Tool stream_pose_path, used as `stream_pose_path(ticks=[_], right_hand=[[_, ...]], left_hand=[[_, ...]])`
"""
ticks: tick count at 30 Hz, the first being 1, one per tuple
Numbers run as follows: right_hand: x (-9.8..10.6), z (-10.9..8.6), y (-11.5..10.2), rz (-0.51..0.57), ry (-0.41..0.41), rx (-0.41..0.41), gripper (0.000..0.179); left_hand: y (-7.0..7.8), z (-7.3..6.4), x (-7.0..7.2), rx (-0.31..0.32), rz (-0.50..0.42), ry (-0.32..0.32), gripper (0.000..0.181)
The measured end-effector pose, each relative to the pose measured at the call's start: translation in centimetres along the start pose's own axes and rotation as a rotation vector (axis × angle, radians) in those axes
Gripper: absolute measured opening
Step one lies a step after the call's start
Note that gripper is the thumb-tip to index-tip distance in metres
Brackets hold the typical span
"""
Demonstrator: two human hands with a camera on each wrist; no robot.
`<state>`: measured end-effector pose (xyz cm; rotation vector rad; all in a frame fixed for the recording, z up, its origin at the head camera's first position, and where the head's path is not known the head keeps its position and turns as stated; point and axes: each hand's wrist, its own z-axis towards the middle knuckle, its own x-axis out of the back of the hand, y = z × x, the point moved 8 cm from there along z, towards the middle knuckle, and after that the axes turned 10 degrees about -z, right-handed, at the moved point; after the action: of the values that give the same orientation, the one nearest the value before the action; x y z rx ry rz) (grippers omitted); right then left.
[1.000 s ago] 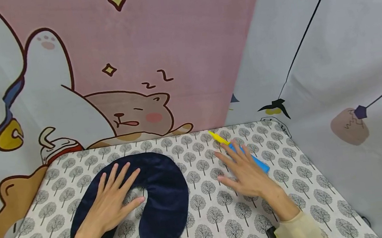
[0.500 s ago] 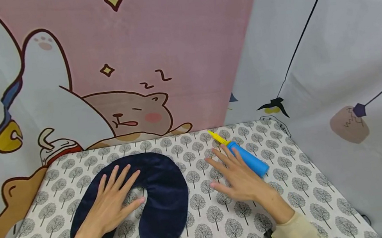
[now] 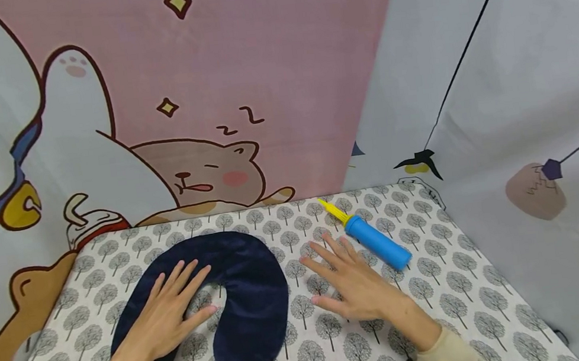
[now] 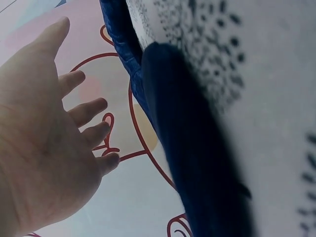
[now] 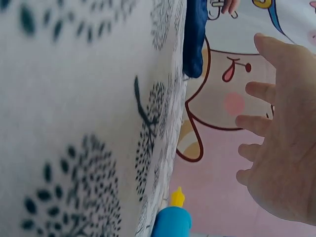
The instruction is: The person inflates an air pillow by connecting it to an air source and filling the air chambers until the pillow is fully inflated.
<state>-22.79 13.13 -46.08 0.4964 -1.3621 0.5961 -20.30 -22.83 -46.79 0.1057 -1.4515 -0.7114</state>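
A navy, velvety U-shaped neck pillow (image 3: 253, 310) lies flat on the left half of the table, its opening towards me. My left hand (image 3: 162, 317) is spread over the pillow's left arm. In the left wrist view a gap shows between that hand (image 4: 54, 128) and the pillow (image 4: 192, 148). To the right, a blue balloon hand pump (image 3: 379, 244) with a yellow nozzle lies slantwise. My right hand (image 3: 352, 286) hovers with fingers spread, just left of and nearer than the pump. The right wrist view shows the palm (image 5: 291, 133) held off the cloth, holding nothing.
The table has a white cloth (image 3: 309, 354) printed with grey trees. A cartoon-printed curtain (image 3: 275, 57) stands along its back edge, and a pale curtain (image 3: 473, 94) rises along the right side.
My right hand has moved left and towards me, off the pump, which now shows in full. The left hand has shifted only slightly towards me; pillow and pump lie as before.
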Motion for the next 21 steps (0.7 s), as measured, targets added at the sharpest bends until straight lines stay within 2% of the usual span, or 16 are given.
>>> stream_pose_path(ticks=[8,14,21], right_hand=[[-0.4,0.2,-2.0,0.016,-0.033,0.106,0.080],[-1.2,0.5,-2.8,0.080,-0.107,0.146,0.081],[-1.7,0.8,-3.6,0.092,-0.159,0.205,0.080]], left_hand=[[-0.7,-0.6,-0.3,0.029,-0.033,-0.023,0.084],[-1.2,-1.0,-0.3,0.048,-0.026,-0.041,0.084],[-1.7,-1.8,-0.4,0.054,-0.023,-0.067,0.084]])
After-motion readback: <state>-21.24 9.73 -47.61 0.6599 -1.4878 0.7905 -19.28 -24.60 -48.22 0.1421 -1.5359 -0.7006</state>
